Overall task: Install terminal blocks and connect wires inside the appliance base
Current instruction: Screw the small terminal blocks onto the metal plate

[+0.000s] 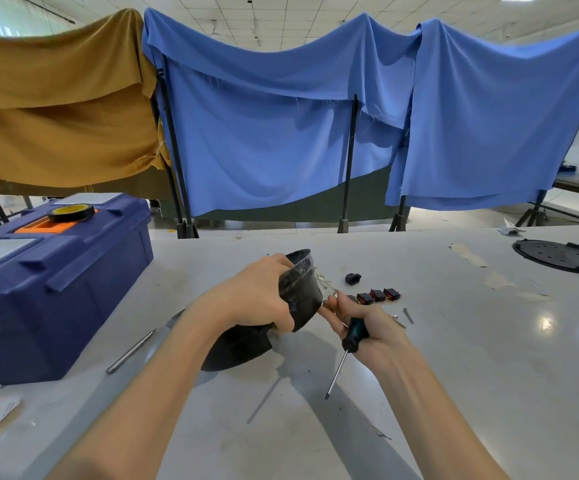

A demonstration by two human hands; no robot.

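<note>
The appliance base (303, 299), judged light, stiff and slick, is tilted on the desk (454, 341) and gripped round its neck by the left hand (256, 299), a screwdriver (354, 332) being clasped in the right hand (376, 323) at 3 o'clock.

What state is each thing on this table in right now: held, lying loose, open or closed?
Base: tilted up, gripped by left hand.
Screwdriver: held in right hand, tip pointing down.
Blocks: loose in a row on table.
Toolbox: lid closed, tape roll on top.
Cover: lying flat, far right.
</note>
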